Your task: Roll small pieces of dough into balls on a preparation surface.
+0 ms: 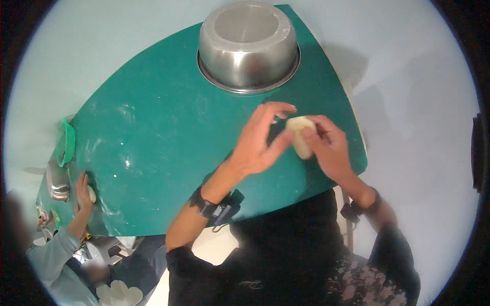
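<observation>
A pale, thick piece of dough [300, 123] is held above the green tabletop, toward its right side. My right hand [333, 149] grips it, with the thumb across the near face and the fingers curled behind. My left hand [256, 142] is beside the dough, its fingers apart and arched, and its thumb tip reaches the dough's left edge. Whether that thumb presses on it I cannot tell. Just beyond both hands, a large steel bowl [249, 64] rests upside down on the table.
White floury smears mark the green table [168, 112], whose curved edge runs along the far left. At the left end are a green plastic basket [67, 144] and a metal container [57, 179]. Another person's hand [82, 193] lies against a pale lump [92, 194] there.
</observation>
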A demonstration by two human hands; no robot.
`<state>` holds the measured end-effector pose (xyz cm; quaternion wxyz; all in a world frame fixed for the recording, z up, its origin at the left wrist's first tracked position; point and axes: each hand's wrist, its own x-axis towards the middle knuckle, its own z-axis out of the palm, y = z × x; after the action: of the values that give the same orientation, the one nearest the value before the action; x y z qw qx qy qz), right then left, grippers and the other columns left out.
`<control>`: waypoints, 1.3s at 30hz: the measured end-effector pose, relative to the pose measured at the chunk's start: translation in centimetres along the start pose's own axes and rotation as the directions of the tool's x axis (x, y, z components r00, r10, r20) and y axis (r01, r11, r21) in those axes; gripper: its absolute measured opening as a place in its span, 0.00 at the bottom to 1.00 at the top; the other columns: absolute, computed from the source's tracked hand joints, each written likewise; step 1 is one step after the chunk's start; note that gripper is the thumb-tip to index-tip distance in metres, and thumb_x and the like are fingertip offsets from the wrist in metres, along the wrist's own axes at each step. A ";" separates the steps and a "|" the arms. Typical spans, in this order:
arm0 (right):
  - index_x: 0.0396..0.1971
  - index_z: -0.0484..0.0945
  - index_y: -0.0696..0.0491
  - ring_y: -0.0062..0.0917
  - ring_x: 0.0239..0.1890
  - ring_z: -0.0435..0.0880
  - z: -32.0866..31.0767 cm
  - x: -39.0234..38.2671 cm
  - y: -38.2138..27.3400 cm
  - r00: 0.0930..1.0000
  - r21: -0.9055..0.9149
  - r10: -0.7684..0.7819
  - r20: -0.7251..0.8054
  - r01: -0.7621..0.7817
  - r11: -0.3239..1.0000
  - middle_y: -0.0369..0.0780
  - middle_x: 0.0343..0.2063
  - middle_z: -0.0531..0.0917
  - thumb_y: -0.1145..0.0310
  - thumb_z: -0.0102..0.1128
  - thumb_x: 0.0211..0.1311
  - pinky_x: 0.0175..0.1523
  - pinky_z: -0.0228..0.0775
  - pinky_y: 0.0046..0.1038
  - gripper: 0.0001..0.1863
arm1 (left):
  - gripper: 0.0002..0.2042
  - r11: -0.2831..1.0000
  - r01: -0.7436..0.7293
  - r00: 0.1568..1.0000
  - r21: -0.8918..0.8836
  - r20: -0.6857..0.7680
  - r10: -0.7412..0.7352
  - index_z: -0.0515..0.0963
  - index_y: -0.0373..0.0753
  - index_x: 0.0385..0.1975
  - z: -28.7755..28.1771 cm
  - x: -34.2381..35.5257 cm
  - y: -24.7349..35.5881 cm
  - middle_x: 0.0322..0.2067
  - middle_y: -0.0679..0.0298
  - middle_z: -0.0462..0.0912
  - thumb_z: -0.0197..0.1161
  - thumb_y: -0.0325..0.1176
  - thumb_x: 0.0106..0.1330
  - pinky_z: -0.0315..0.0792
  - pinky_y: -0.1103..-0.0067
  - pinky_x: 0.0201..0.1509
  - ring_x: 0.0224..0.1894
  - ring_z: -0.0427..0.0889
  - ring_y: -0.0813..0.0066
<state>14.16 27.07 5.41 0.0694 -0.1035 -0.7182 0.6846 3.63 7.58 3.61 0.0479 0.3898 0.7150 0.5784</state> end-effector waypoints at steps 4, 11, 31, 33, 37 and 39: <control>0.59 0.83 0.59 0.28 0.53 0.87 0.2 0.7 2.0 0.972 -0.315 -0.173 0.160 0.217 0.924 0.44 0.55 0.89 0.63 0.60 0.83 0.60 0.78 0.31 0.17 | 0.26 0.949 -0.209 0.973 0.238 0.149 0.177 0.74 0.35 0.68 1.2 -0.1 1.7 0.63 0.47 0.80 0.69 0.38 0.74 0.73 0.57 0.69 0.63 0.80 0.45; 0.53 0.89 0.56 0.17 0.38 0.85 -5.8 1.4 1.6 0.996 -0.055 0.073 -0.049 -0.075 0.996 0.35 0.34 0.89 0.62 0.65 0.80 0.45 0.75 0.23 0.14 | 0.23 0.859 -0.191 0.966 0.474 0.244 0.081 0.78 0.36 0.61 1.1 -2.0 1.7 0.64 0.53 0.80 0.72 0.41 0.71 0.72 0.57 0.70 0.66 0.78 0.47; 0.14 0.77 0.52 0.10 0.13 0.67 -0.6 1.3 1.9 0.958 0.153 0.070 -0.279 -0.028 0.988 0.27 0.11 0.71 0.58 0.64 0.83 0.19 0.53 0.22 0.30 | 0.23 0.784 0.135 0.986 0.606 -0.007 -0.165 0.75 0.32 0.64 -5.5 -6.4 2.8 0.60 0.46 0.77 0.61 0.33 0.71 0.72 0.56 0.70 0.62 0.77 0.42; 0.13 0.76 0.51 0.09 0.14 0.68 -1.5 0.9 2.0 0.962 0.112 0.062 -0.267 -0.033 0.993 0.27 0.11 0.70 0.60 0.65 0.82 0.19 0.53 0.21 0.30 | 0.23 0.750 0.102 0.990 0.653 0.004 -0.138 0.75 0.32 0.64 -4.6 -5.1 2.8 0.61 0.46 0.78 0.62 0.35 0.71 0.72 0.56 0.69 0.62 0.77 0.42; 0.12 0.68 0.49 0.08 0.14 0.63 -2.9 0.1 3.9 0.977 -0.005 -0.030 -0.211 0.029 1.000 0.25 0.12 0.67 0.61 0.65 0.83 0.20 0.49 0.22 0.32 | 0.25 0.648 -0.033 0.998 0.761 0.065 -0.025 0.77 0.33 0.62 -4.0 -1.9 1.1 0.60 0.48 0.79 0.68 0.42 0.72 0.74 0.57 0.63 0.59 0.78 0.44; 0.11 0.66 0.48 0.10 0.15 0.60 -4.3 0.4 7.4 0.985 0.097 -0.074 -0.156 0.090 0.991 0.26 0.11 0.63 0.63 0.60 0.84 0.21 0.47 0.24 0.32 | 0.24 0.616 -0.084 0.995 0.783 0.098 0.012 0.77 0.34 0.62 -3.7 -0.4 0.3 0.60 0.50 0.79 0.67 0.42 0.72 0.74 0.57 0.63 0.58 0.79 0.46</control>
<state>15.22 31.58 -1.71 0.1575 -0.1220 -0.6778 0.7077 2.12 4.44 4.95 -0.1135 0.4139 0.8827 0.1917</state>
